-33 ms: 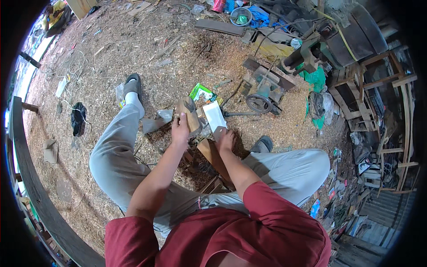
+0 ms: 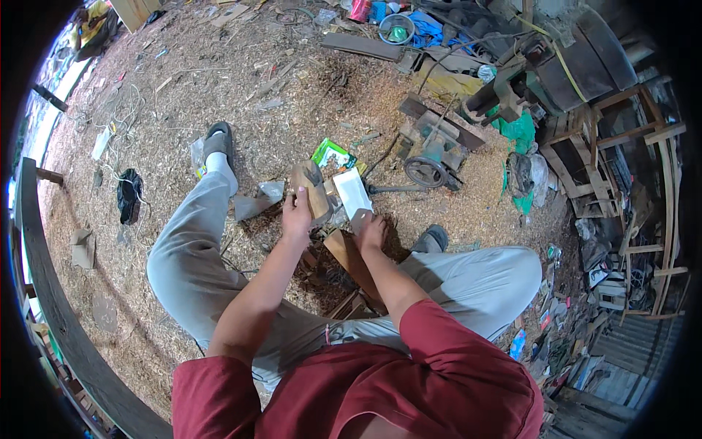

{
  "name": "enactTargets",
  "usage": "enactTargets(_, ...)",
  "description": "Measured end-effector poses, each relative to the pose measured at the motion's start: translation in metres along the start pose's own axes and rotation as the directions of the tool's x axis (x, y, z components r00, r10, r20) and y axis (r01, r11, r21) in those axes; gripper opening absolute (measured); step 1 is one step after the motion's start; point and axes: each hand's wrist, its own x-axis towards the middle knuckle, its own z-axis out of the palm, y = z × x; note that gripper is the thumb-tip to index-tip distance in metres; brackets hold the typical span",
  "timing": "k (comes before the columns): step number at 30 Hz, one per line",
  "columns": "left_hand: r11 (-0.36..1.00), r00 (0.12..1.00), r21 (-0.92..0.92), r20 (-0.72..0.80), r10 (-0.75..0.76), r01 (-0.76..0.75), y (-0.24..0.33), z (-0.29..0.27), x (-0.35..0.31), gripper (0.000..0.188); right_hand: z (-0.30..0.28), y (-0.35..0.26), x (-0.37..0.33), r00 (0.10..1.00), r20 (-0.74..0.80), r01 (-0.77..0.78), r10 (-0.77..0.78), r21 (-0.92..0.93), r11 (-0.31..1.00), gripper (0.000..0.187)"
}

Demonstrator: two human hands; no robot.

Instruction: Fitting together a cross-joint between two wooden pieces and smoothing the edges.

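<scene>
Between my spread knees, my left hand (image 2: 295,216) is closed around the near edge of a shaped block of brown wood (image 2: 311,192). The block has a darker, curved upper side. Just right of it, my right hand (image 2: 372,233) grips the near end of a white sheet (image 2: 352,190), where a grey-brown patch shows by the fingers. Some of the right fingertips are hidden. A wooden board (image 2: 349,257) slants beneath my hands, partly covered by my right forearm. Beyond the block and sheet lies a green and white packet (image 2: 333,155) on the ground.
Wood shavings (image 2: 270,73) cover the ground. A metal machine part with a handwheel (image 2: 426,170) stands ahead on the right. Wooden frames (image 2: 578,164) and scrap crowd the right side. A long beam (image 2: 66,322) runs along the left. A blue-grey bucket (image 2: 395,29) sits far ahead.
</scene>
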Motion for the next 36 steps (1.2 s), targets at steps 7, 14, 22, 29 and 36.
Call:
enactTargets(7,0.994,0.996,0.077,0.03,0.081,-0.083,0.016,0.021,-0.013,0.059,-0.053,0.001,0.007,0.981,0.195,0.012,-0.018,0.03,0.999,0.114)
enactTargets(14,0.967,0.963,-0.037,0.087,0.254,-0.251,0.09,0.062,-0.058,0.055,-0.158,0.016,0.072,0.923,0.338,0.082,-0.183,0.291,0.953,0.108)
enactTargets(22,0.895,0.88,-0.039,0.17,0.444,-0.444,0.224,0.043,-0.125,0.041,-0.361,-0.016,0.019,0.916,0.196,0.196,-0.349,0.54,0.818,0.097)
enactTargets(29,0.829,0.829,-0.003,-0.009,0.559,-0.559,0.228,0.036,-0.088,0.04,-0.403,-0.033,-0.049,0.756,-0.395,0.641,-0.522,0.606,0.471,0.093)
enactTargets(36,0.813,0.814,0.029,-0.01,0.581,-0.581,0.204,0.04,-0.05,0.039,-0.389,-0.05,-0.065,0.698,-0.384,0.711,-0.605,0.471,0.521,0.087)
